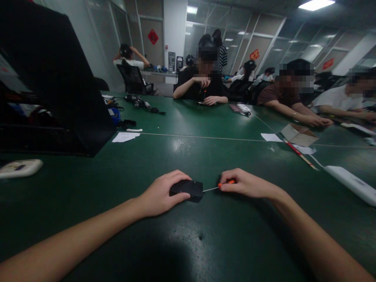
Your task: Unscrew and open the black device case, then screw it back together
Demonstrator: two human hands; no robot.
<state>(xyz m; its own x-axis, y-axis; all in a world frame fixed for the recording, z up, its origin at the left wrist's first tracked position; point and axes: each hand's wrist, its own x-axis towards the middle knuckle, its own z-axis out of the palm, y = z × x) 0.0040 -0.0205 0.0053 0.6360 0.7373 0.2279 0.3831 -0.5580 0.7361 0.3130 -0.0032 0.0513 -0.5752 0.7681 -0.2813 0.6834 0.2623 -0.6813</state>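
Two hands work at the near edge of the green bench point(188, 156); the left hand point(160, 194) is clamped over a small black device point(187, 190) lying flat, fingers curled on its top; the right hand point(246, 184) pinches an orange-handled screwdriver point(219, 186), its thin shaft lying level and its tip meeting the device's right side; the casing looks closed, so I judge the work on it early, with nothing yet detached nearby.

The left hand point(160, 194) covers the near end of the black box point(188, 190). The screwdriver point(219, 186) handle sits mostly inside the right hand point(245, 184). Both forearms run off the bottom edge.
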